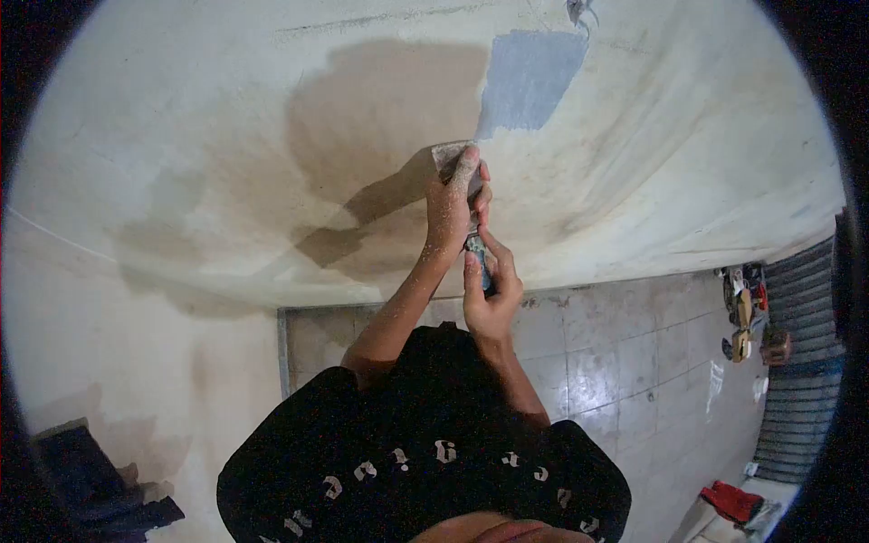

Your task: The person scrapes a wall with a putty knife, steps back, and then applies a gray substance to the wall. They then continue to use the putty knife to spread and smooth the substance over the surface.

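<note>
A pale wall (688,109) meets tiled floor (593,371) near what may be a shutter (797,407).

I see the floor (634,380), clutter (744,312) at its far right corner, a shutter (797,389) and red cloth (730,501) by its right edge.

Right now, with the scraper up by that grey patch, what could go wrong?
The left hand has its thumb on the blade of the scraper, close to the front edge, so a slip might nick it. Pale dust specks the left hand and forearm, which could make the grip slippery. The blade is also near the lower corner of the grey patch, so a sideways skid might scratch it.
</note>
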Demonstrator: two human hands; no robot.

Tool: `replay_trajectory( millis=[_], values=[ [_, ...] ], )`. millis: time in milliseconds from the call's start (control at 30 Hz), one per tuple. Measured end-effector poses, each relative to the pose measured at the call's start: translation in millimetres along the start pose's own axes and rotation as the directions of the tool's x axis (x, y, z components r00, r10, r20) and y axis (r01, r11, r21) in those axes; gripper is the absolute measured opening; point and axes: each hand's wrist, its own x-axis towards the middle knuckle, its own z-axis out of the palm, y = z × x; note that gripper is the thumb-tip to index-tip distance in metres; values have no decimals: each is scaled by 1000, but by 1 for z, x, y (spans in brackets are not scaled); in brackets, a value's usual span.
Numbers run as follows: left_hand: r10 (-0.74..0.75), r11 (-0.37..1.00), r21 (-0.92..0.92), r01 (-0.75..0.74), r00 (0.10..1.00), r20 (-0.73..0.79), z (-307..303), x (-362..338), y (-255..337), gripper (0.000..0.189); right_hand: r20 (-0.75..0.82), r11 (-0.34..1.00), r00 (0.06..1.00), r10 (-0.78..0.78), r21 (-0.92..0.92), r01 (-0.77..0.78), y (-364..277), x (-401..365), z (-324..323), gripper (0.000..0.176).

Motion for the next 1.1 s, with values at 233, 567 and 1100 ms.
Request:
replay_trajectory(
  millis=[233,567,1100],
  values=[
    [2,1000,26,-2,1000,-10,7,-1,13,38,-19,998,998,-64,-5,64,-6,5,2,36],
    [10,1000,13,-10,1000,-25,13,-3,18,38,4,998,999,37,-58,-37,-28,7,-6,32],
    [43,999,13,-42,998,-49,24,-5,25,37,1,990,992,-122,-74,122,-23,19,-11,33]
  ],
)
